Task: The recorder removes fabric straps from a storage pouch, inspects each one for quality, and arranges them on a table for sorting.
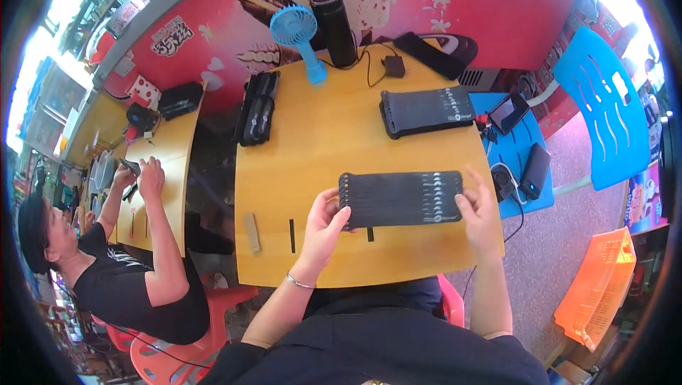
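A stack of flat black strips (391, 200), held level over the near part of the table, has round ends at its left and pale printed marks toward its right. My left hand (327, 218) grips the left end, thumb on top and fingers underneath. At the other end is my right hand (479, 211), its thumb against the edge and its fingers stretched out past it, apart from the thumb. Farther back on the right lies a similar black stack (426, 111). More black bundles (258, 109) lie at the table's left edge.
The wooden table (327, 140) also bears a blue fan (295, 26), a black bottle (334, 28), a charger (393, 67) and a small tan block (251, 232). A blue chair (536, 150) holds devices and cables. An orange crate (597, 289) stands right; another person (135, 271) works left.
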The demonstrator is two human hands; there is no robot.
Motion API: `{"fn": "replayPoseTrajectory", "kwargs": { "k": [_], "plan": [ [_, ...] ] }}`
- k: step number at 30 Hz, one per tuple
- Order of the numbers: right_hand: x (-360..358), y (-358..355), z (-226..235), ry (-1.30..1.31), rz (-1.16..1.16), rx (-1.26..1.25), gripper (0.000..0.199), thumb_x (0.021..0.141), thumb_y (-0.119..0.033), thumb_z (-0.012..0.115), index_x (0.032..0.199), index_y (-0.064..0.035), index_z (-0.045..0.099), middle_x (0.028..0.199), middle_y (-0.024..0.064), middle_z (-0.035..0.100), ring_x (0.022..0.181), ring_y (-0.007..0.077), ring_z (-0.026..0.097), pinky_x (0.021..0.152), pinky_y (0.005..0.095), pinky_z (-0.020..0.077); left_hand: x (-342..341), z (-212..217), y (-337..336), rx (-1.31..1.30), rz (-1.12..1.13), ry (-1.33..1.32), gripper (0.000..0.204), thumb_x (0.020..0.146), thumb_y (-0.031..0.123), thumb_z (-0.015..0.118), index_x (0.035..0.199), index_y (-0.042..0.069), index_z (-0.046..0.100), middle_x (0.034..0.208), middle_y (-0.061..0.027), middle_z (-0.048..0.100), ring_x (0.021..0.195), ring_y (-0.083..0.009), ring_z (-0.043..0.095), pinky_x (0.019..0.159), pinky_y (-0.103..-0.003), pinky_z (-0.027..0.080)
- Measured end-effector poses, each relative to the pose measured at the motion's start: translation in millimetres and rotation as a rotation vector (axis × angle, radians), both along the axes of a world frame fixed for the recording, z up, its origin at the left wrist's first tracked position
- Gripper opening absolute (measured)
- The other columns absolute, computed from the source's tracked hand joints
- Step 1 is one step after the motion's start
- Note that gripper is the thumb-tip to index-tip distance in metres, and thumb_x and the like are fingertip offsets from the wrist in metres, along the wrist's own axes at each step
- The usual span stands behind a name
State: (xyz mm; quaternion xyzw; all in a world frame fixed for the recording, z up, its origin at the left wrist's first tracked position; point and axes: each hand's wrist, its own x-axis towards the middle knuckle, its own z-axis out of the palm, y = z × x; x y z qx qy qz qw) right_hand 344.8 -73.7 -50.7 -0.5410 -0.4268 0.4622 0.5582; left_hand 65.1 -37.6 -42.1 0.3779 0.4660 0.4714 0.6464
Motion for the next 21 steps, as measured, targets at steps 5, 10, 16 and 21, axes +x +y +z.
{"fn": "replayPoseTrajectory", "kwargs": {
  "k": [5, 10, 16, 21],
  "plan": [
    [21, 11, 15, -0.130, -0.052, 0.041, 0.040, 0.088, 0.004, 0.051, 0.127, -0.0036, 0.048, 0.084, -0.0021, 0.057, 0.073, 0.0018, 0.047, 0.066, 0.0162, 0.0370, 12, 1, 18, 0.018, -0.232, 0.023, 0.052, 0.089, 0.000, 0.050, 0.137, 0.001, 0.030, 0.097, -0.0048, 0.059, 0.080, -0.0080, 0.054, 0.070, -0.023, 0.045],
    [37, 20, 33, -0.194, -0.030, 0.082, 0.022, 0.089, 0.002, 0.053, 0.109, -0.0005, 0.061, 0.098, -0.0015, 0.060, 0.087, 0.0038, 0.052, 0.077, 0.0172, 0.0405, 25, 21, 33, 0.131, -0.283, -0.016, 0.061, 0.088, -0.002, 0.049, 0.143, 0.005, 0.023, 0.097, -0.0046, 0.059, 0.080, -0.0081, 0.052, 0.069, -0.023, 0.045],
    [63, 14, 41, 0.078, 0.038, -0.034, 0.030, 0.090, 0.001, 0.040, 0.114, 0.0036, 0.057, 0.101, 0.0045, 0.062, 0.086, 0.0077, 0.057, 0.077, 0.0197, 0.0446, 15, 20, 46, 0.271, -0.470, 0.115, 0.058, 0.081, -0.009, 0.049, 0.136, 0.004, 0.040, 0.098, -0.0033, 0.059, 0.082, -0.0090, 0.054, 0.072, -0.022, 0.045],
    [76, 16, 40, -0.112, 0.148, -0.039, 0.027, 0.083, 0.004, 0.053, 0.109, 0.0040, 0.059, 0.097, 0.0072, 0.063, 0.086, 0.0094, 0.060, 0.072, 0.0193, 0.0458, 16, 25, 52, 0.613, -0.445, 0.360, 0.043, 0.074, -0.005, 0.061, 0.117, 0.002, 0.059, 0.094, -0.0085, 0.064, 0.078, -0.0146, 0.061, 0.075, -0.025, 0.048]
  ]
}}
